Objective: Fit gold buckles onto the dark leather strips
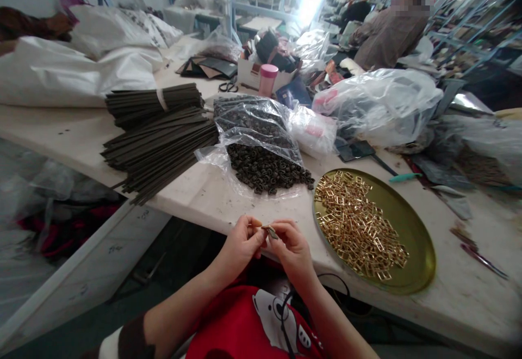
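My left hand (244, 242) and my right hand (290, 245) meet in front of my chest, just off the table's front edge. Between their fingertips is a small gold-and-dark piece (269, 232) that looks like a buckle with a short strap loop; the fingers cover part of it. Both hands are closed in a pinch. To the right, a round gold tray (422, 250) bears a heap of rectangular gold buckles (359, 223). Straight ahead, many small dark loops (269, 171) spill from a clear plastic bag (261, 114).
Bundles of long dark strips (163, 141) lie left on the table (183, 198). Behind are a pink-lidded jar (268, 79), scissors (228, 86) and plastic bags (379, 106). A dark flat tool with a green handle (403, 177) lies beyond the tray. A person (391, 32) is farther back.
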`<action>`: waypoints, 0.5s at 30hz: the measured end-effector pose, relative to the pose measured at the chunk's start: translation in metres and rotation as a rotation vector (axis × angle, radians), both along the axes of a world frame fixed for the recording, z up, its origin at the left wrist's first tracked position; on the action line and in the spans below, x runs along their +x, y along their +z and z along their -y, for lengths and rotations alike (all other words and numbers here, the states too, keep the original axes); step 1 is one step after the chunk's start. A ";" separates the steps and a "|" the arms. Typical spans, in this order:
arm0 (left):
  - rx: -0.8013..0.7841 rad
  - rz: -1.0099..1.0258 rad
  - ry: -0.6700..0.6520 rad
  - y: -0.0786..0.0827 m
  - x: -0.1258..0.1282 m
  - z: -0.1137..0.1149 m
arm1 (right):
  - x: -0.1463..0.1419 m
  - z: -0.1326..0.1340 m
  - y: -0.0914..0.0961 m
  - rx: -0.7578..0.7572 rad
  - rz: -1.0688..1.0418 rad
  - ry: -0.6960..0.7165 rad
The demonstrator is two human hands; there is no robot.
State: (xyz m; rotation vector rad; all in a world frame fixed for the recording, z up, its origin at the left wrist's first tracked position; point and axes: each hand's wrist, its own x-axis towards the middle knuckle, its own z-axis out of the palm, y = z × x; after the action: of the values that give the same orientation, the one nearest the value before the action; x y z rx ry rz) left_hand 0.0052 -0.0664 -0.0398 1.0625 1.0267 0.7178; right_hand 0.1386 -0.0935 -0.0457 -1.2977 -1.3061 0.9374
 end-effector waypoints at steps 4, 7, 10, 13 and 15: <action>0.136 -0.087 -0.070 -0.002 0.002 -0.001 | 0.001 -0.009 -0.006 -0.136 -0.187 0.068; 0.150 -0.111 -0.102 -0.003 0.003 -0.007 | 0.004 -0.017 -0.007 -0.250 -0.319 0.161; 0.091 -0.090 -0.074 -0.003 0.002 -0.019 | 0.015 -0.030 -0.006 -0.313 -0.241 0.232; 0.021 -0.078 -0.023 -0.003 0.001 -0.036 | 0.032 -0.055 -0.008 -0.252 0.030 0.135; -0.027 -0.068 -0.004 -0.005 0.000 -0.045 | 0.041 -0.076 -0.013 -0.157 0.263 0.002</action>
State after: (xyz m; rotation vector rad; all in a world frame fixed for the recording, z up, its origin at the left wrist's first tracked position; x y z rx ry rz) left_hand 0.0053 -0.0218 -0.0452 1.0713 1.0890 0.6666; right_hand 0.1792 -0.0174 -0.0583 -1.5840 -1.4564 0.9069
